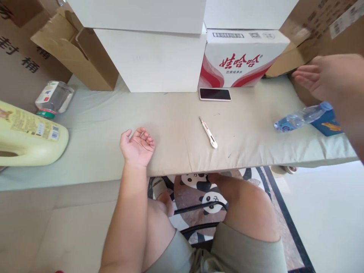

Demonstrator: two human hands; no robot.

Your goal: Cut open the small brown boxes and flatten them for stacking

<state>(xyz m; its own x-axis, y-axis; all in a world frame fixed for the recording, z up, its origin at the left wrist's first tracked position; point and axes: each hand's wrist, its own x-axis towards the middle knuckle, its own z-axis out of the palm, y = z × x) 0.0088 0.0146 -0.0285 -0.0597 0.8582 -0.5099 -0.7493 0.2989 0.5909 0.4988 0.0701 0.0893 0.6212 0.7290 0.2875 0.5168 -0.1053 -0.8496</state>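
My left hand (pixel 138 146) rests palm up on the cloth-covered table (pixel 170 113), its fingers loosely curled and apart, with nothing in it. At the far right, my right hand (pixel 318 76) is raised near an open brown carton; its fingers stretch out to the left and no object shows in it. Between the hands lies a white utility knife (pixel 209 133), its tip pointing away from me. Behind the knife is a phone (pixel 215 94) with a dark screen. A clear plastic water bottle (pixel 303 116) lies on its side below my right hand, beside a blue packet (pixel 327 123).
White boxes (pixel 153 60) and a red-and-white carton (pixel 241 58) line the back. On the left are an open brown box (pixel 85 57), a clear jar (pixel 55 98) lying down and a big yellow jug (pixel 31 134). My legs are under the table's front edge.
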